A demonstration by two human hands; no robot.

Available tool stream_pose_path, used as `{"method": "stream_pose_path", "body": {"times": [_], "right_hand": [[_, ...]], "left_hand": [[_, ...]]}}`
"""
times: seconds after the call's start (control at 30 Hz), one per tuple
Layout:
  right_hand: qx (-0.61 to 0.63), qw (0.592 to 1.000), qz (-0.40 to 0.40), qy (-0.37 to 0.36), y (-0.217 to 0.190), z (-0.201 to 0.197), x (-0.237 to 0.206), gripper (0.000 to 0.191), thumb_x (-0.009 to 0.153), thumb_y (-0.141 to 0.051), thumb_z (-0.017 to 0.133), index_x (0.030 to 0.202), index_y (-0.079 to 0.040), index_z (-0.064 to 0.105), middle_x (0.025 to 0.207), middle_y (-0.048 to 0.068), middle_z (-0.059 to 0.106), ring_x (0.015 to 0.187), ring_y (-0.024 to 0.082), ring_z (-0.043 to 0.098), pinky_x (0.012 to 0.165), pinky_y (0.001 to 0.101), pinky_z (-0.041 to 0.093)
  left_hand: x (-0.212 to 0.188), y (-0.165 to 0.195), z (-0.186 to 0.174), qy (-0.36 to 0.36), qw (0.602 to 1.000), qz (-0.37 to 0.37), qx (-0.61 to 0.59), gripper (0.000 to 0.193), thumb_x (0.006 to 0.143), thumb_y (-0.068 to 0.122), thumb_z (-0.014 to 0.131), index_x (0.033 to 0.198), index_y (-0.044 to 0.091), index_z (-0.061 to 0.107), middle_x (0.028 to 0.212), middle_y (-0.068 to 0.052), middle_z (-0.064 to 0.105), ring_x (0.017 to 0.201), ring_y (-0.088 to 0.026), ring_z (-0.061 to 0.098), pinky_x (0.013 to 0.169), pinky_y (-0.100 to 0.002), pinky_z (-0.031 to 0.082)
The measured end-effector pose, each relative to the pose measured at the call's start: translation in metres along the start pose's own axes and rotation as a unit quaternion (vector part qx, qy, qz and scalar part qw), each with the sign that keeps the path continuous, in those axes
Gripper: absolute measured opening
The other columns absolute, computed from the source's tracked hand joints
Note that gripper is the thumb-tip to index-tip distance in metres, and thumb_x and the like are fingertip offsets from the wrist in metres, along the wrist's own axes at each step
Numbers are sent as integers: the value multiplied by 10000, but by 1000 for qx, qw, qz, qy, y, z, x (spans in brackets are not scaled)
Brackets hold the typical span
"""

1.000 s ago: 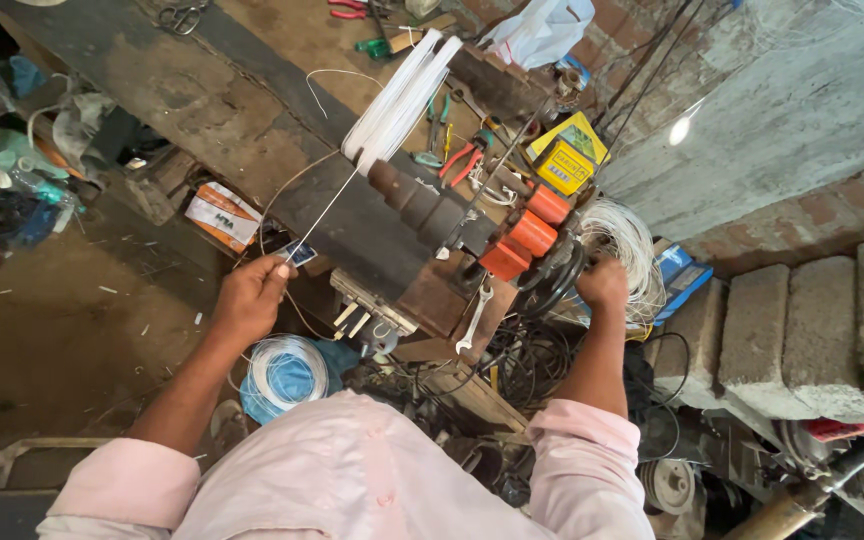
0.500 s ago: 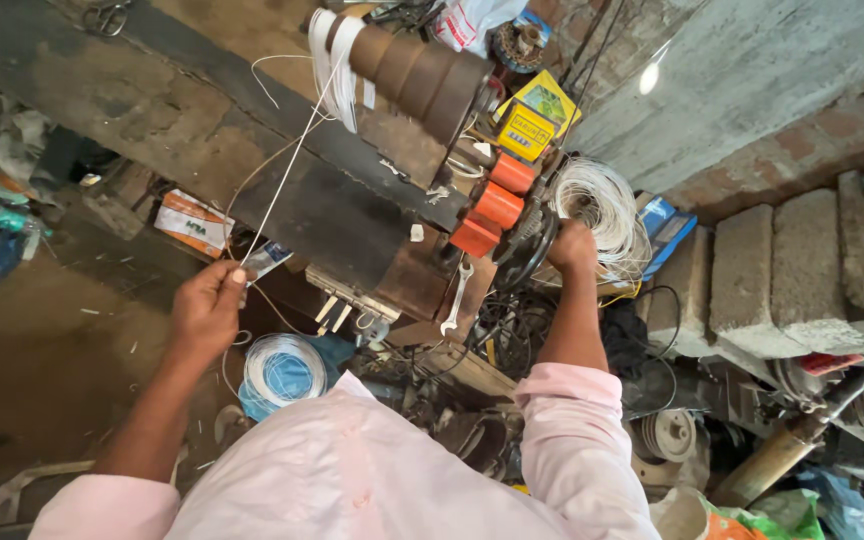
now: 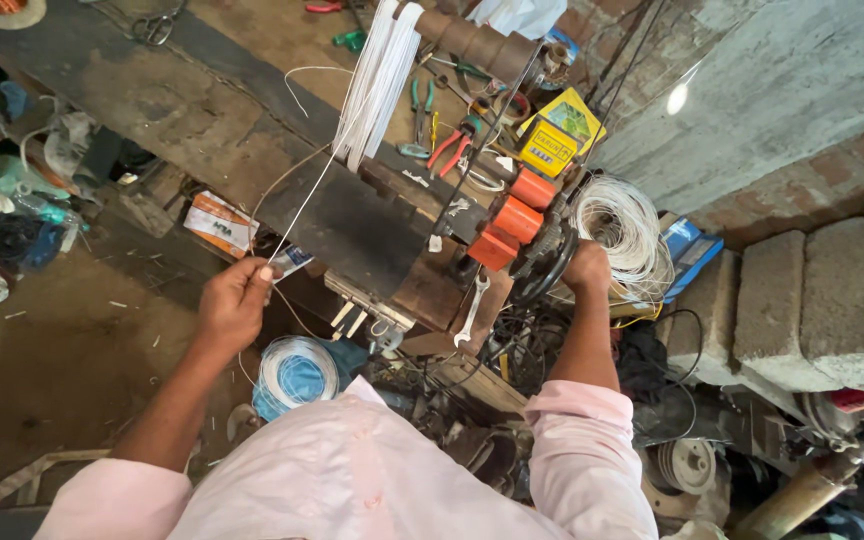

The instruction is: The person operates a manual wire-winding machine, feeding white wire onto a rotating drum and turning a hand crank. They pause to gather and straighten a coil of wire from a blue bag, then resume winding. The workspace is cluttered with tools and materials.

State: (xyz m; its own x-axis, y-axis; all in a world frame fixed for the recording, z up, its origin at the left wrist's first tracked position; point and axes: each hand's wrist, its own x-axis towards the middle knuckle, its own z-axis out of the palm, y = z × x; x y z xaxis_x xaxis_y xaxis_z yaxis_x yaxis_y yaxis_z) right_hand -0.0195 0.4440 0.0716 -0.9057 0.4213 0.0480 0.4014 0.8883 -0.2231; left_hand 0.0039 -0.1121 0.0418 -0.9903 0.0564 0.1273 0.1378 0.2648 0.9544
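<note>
**Thin white wire pinched and crank gripped at winding machine**

Head view: a thin white wire (image 3: 302, 205) is pinched between the left hand's (image 3: 235, 303) fingertips off the wooden workbench's (image 3: 252, 130) near edge. A black crank wheel (image 3: 542, 268), beside orange cylinders (image 3: 512, 220), is clasped by the right hand's (image 3: 588, 268) curled fingers.

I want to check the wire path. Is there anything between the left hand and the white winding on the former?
Nothing visible. The wire runs free from the left hand up to the winding, passing over the black plate.
</note>
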Motion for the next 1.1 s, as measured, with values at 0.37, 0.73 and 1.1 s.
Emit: {"method": "stream_pose_path", "body": {"times": [0.37, 0.73, 1.1], "right_hand": [[4, 1000, 23, -8, 1, 4, 0, 440, 819, -427, 708, 993, -28, 773, 990, 298, 715, 992, 464, 691, 863, 537, 543], [0, 999, 25, -27, 9, 22, 3, 504, 843, -429, 716, 995, 50, 754, 1019, 345, 701, 1038, 471, 688, 887, 535, 550], [-23, 999, 14, -23, 5, 37, -19, 430, 832, -401, 706, 1092, -65, 771, 1081, 254, 740, 1050, 434, 704, 901, 528, 545]], "left_hand": [[-12, 12, 11, -47, 998, -4, -34, 259, 1034, 237, 577, 1019, 20, 718, 663, -8, 569, 605, -84, 512, 559, -282, 437], [-19, 8, 38, -66, 997, -22, -27, 252, 1031, 228, 570, 1017, 19, 710, 628, -9, 564, 573, -92, 501, 531, -300, 430], [-27, -7, 34, -30, 999, 0, -23, 247, 1038, 229, 555, 1002, 34, 703, 656, -16, 591, 621, -90, 557, 587, -295, 472]]}}
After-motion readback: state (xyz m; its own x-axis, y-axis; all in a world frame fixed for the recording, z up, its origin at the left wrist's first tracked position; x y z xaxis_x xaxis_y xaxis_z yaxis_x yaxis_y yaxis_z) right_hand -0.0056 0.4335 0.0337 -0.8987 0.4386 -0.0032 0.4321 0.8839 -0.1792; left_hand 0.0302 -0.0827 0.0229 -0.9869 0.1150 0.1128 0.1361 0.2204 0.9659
